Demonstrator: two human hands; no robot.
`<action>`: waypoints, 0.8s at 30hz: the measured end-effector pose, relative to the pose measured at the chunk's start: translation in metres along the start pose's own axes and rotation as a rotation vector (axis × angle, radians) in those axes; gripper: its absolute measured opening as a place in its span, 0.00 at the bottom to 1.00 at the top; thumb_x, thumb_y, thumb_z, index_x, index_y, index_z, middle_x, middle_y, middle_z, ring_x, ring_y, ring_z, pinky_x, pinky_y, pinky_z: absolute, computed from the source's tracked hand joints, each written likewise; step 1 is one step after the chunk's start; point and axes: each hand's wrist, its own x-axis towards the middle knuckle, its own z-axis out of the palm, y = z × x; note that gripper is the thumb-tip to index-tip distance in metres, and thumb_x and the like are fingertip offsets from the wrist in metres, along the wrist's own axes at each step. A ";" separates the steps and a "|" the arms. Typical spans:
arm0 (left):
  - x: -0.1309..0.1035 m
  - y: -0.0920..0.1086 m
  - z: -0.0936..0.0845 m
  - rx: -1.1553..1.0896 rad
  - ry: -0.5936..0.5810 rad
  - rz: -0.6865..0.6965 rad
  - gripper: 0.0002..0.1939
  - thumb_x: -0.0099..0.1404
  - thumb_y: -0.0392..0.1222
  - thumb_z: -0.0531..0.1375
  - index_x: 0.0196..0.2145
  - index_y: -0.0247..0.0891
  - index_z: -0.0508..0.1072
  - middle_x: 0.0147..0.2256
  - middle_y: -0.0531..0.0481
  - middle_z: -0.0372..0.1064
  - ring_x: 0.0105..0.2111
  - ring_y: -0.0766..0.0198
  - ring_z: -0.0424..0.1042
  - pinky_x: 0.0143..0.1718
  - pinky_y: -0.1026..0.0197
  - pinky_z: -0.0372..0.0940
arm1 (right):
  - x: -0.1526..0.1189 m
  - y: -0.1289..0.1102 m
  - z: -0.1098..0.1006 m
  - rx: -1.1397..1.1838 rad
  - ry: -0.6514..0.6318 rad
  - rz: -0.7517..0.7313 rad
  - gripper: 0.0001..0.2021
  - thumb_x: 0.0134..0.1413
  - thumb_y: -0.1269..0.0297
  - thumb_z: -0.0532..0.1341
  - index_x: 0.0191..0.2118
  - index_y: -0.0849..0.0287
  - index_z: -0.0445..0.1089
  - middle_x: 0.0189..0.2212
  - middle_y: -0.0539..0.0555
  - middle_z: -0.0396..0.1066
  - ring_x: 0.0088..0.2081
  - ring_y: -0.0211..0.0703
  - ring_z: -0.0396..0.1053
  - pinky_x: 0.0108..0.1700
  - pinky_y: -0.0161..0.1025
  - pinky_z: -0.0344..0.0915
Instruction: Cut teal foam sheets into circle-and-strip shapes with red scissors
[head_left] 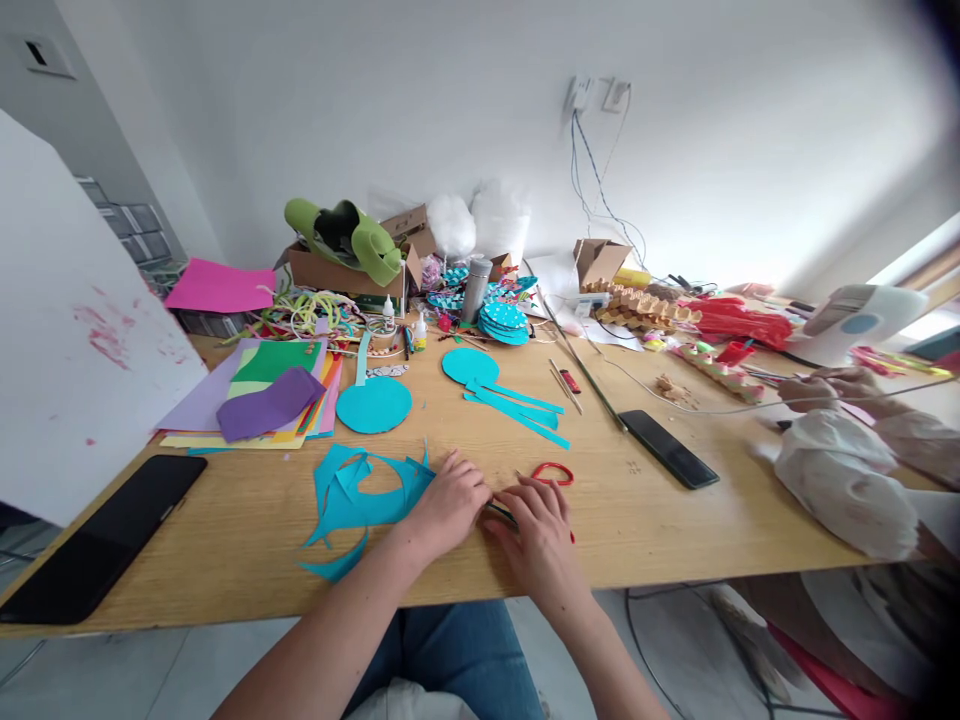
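Note:
My right hand (536, 530) rests low over the table, fingers bent over red-handled scissors (553, 472); one red loop shows beyond the fingers, and a bit of red shows on the far side of the hand. A thin dark strip, perhaps the blades, runs between both hands. My left hand (450, 500) is curled, its fingertips meeting the right hand's at that strip; what it pinches is hidden. Blue paper offcuts (337, 500) lie beside my left wrist. Further off are a blue paper circle with a strip (374, 405), another blue circle (470, 367) and several blue strips (517, 405).
Coloured sheets (255, 365) are stacked at left, near a black tablet-like slab (101, 540). A phone (669, 449) lies right, by a long green stick (581, 365). Craft supplies and a grey bottle (476, 290) line the wall. At right, another person's hands (825, 388) work.

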 end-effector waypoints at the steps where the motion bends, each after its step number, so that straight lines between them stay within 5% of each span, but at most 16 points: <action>1: 0.000 0.000 0.000 -0.001 0.007 -0.001 0.08 0.63 0.31 0.54 0.30 0.37 0.71 0.31 0.50 0.68 0.39 0.62 0.66 0.59 0.50 0.51 | 0.002 -0.003 0.001 -0.066 -0.015 -0.018 0.05 0.57 0.67 0.60 0.40 0.54 0.71 0.37 0.54 0.73 0.49 0.51 0.64 0.59 0.54 0.49; 9: -0.003 0.001 0.001 -0.038 0.063 0.002 0.09 0.65 0.32 0.53 0.32 0.37 0.71 0.31 0.51 0.70 0.39 0.63 0.68 0.59 0.51 0.53 | 0.012 -0.013 0.002 -0.282 -0.095 -0.025 0.12 0.59 0.74 0.53 0.29 0.56 0.71 0.26 0.53 0.70 0.36 0.48 0.65 0.51 0.48 0.55; 12: -0.004 0.002 -0.002 -0.019 0.178 -0.035 0.11 0.66 0.33 0.52 0.43 0.39 0.70 0.41 0.48 0.71 0.47 0.61 0.66 0.62 0.46 0.49 | 0.019 0.000 -0.006 -0.217 -0.089 0.013 0.13 0.59 0.71 0.52 0.29 0.57 0.72 0.26 0.55 0.72 0.34 0.48 0.66 0.43 0.44 0.58; 15: -0.005 0.002 -0.007 0.041 0.408 -0.130 0.21 0.66 0.35 0.52 0.57 0.38 0.60 0.54 0.42 0.63 0.58 0.55 0.57 0.63 0.41 0.47 | 0.026 0.033 -0.025 0.015 -0.069 0.232 0.13 0.57 0.62 0.54 0.30 0.58 0.74 0.28 0.56 0.74 0.32 0.47 0.69 0.36 0.40 0.60; 18: -0.006 -0.001 -0.008 0.053 0.565 -0.196 0.26 0.66 0.35 0.53 0.60 0.37 0.53 0.56 0.39 0.60 0.61 0.53 0.54 0.62 0.41 0.49 | 0.027 0.079 -0.055 0.205 -0.027 0.529 0.17 0.52 0.52 0.56 0.29 0.60 0.75 0.24 0.56 0.75 0.28 0.47 0.70 0.31 0.40 0.61; 24: -0.007 -0.006 -0.002 -0.003 0.554 -0.214 0.26 0.66 0.35 0.52 0.60 0.38 0.52 0.54 0.39 0.61 0.58 0.53 0.58 0.59 0.42 0.55 | 0.006 0.156 -0.092 0.122 -0.041 0.818 0.20 0.35 0.46 0.60 0.18 0.60 0.73 0.15 0.55 0.70 0.18 0.41 0.61 0.22 0.38 0.55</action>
